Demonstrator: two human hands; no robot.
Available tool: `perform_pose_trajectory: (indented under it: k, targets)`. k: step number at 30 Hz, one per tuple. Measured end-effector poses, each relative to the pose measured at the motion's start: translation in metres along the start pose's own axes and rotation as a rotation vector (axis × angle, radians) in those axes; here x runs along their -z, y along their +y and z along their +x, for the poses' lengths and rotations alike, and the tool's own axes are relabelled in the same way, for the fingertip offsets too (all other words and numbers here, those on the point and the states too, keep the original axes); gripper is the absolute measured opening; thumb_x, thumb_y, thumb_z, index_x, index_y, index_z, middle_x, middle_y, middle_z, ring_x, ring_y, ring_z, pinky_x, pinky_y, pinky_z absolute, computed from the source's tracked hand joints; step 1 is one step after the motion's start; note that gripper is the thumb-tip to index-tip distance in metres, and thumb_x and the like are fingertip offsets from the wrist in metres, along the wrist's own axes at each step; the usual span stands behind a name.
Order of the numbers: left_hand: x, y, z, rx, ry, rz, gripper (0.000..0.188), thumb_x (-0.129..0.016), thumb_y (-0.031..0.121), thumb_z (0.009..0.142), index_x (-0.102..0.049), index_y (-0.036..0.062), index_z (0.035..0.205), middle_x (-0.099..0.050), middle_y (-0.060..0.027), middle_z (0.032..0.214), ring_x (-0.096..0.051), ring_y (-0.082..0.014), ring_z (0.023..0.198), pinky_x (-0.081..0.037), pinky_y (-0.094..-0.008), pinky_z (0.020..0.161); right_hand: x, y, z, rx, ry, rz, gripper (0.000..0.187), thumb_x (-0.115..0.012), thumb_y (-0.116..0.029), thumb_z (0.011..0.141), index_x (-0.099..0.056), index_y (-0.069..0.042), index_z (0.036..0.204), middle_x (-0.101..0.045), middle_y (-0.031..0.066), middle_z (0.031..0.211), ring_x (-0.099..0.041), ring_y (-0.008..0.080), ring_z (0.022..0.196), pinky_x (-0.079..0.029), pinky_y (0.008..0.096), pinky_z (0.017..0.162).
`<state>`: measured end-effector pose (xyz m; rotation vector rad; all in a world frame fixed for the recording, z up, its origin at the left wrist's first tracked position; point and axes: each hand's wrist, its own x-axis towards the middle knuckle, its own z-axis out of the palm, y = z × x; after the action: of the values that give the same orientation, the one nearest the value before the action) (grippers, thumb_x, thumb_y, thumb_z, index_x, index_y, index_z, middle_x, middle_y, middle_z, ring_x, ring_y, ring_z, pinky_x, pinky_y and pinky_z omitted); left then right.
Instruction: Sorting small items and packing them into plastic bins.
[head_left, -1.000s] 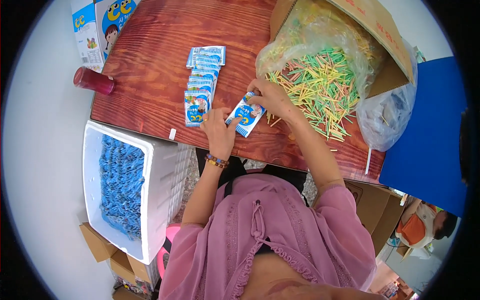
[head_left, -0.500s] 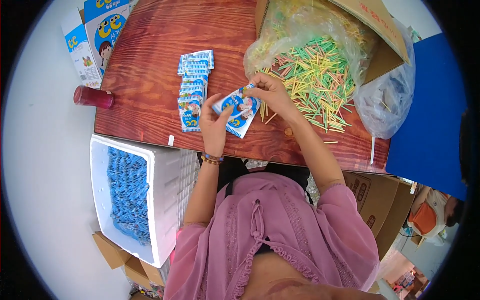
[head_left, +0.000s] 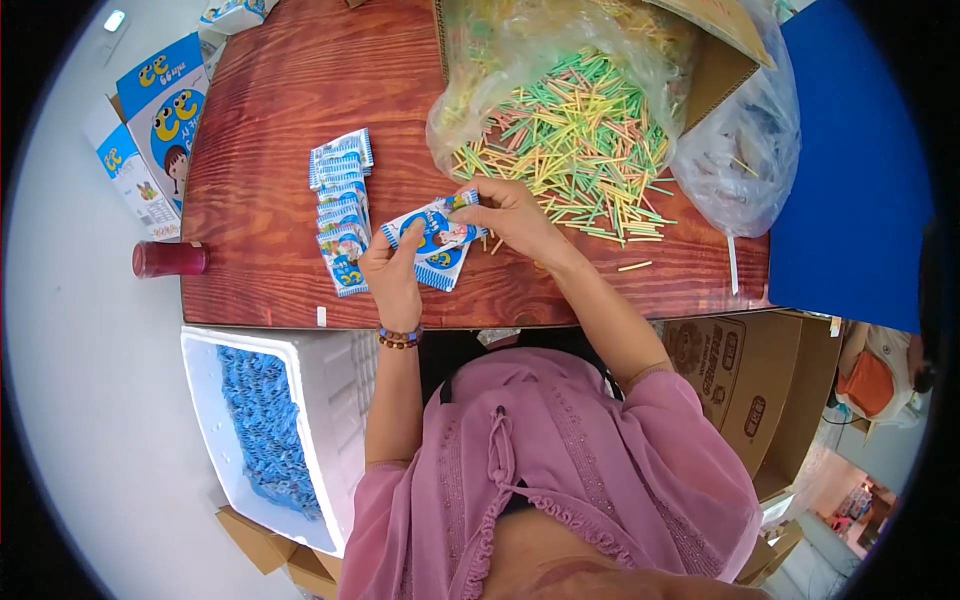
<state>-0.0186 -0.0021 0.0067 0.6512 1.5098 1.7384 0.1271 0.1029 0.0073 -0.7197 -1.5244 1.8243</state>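
Note:
Between my hands, over the table's near edge, is a small blue-and-white candy packet (head_left: pixel 425 228). My left hand (head_left: pixel 396 270) pinches its left end between thumb and fingers. At its upper right end, my right hand (head_left: pixel 505 215) grips the packet with thumb and bent fingers. Another blue-and-white packet (head_left: pixel 440 274) shows below the held one, partly covered by it; whether it is held or lies on the table I cannot tell. Left of my hands lies an overlapping row of similar packets (head_left: pixel 342 205). A heap of thin green, yellow and pink candy sticks (head_left: pixel 590 140) spreads beyond my right hand.
The sticks spill from a clear plastic bag (head_left: pixel 475 90) in a cardboard box (head_left: pixel 722 85) on the wooden table (head_left: pixel 265 150). A red jar (head_left: pixel 170 259) stands at the left edge. Below left, a white foam box (head_left: pixel 325 400) holds many blue packets. Printed cartons (head_left: pixel 165 130) stand far left.
My view has shifted, so the table's things appear further left. The packet between my hands is now turned more level, with both hands still on it.

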Motion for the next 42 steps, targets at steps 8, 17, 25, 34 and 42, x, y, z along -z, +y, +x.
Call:
perform_pose_trajectory:
  k: [8,17,25,34,42]
  targets:
    - [-0.017,-0.004,-0.007,0.051,0.038,-0.204,0.009,-0.066,0.004,0.089,-0.069,-0.0018,0.095,-0.069,-0.0034,0.087,-0.061,-0.006,0.072,-0.049,-0.0212,0.063,0.002,-0.008,-0.01,-0.067,0.114,-0.012,0.011,-0.068,-0.013,0.086,-0.069,-0.002,0.086,-0.059,-0.0047,0.068,-0.048,0.0,0.056,-0.037,0.0193,0.044]
    - [-0.016,-0.006,-0.012,0.034,0.054,-0.192,0.01,-0.067,0.006,0.089,-0.069,-0.0018,0.095,-0.069,-0.0025,0.085,-0.06,-0.0045,0.071,-0.048,-0.0205,0.061,0.004,-0.003,-0.014,-0.116,0.031,-0.12,0.013,-0.067,-0.013,0.087,-0.069,-0.003,0.094,-0.065,-0.0028,0.077,-0.058,0.0018,0.069,-0.048,0.0185,0.052]
    - [-0.016,-0.012,-0.017,0.037,0.095,-0.111,0.011,-0.063,0.009,0.093,-0.068,0.0006,0.087,-0.067,0.001,0.081,-0.056,-0.003,0.068,-0.044,-0.0206,0.063,0.003,0.014,-0.026,-0.082,0.082,-0.017,0.012,-0.064,-0.013,0.089,-0.069,-0.002,0.087,-0.063,-0.0037,0.074,-0.054,0.0011,0.066,-0.042,0.018,0.057]
    - [-0.017,-0.008,-0.011,0.266,0.017,-0.363,0.024,-0.058,0.022,0.098,-0.066,0.0019,0.088,-0.069,-0.0049,0.086,-0.064,-0.0111,0.077,-0.05,-0.0264,0.07,0.021,-0.018,-0.032,0.414,0.055,-0.2,0.026,-0.074,-0.014,0.078,-0.064,-0.006,0.1,-0.055,0.0088,0.116,-0.048,0.0227,0.119,-0.037,0.0358,0.101]
    - [-0.026,-0.013,-0.015,0.298,-0.052,-0.392,0.02,-0.059,0.019,0.097,-0.069,0.0008,0.096,-0.07,-0.0046,0.091,-0.064,-0.0085,0.076,-0.049,-0.0235,0.065,0.021,-0.008,-0.031,0.445,-0.148,-0.403,0.023,-0.072,-0.021,0.08,-0.073,-0.011,0.101,-0.052,0.0074,0.136,-0.039,0.0279,0.132,-0.027,0.0433,0.11]
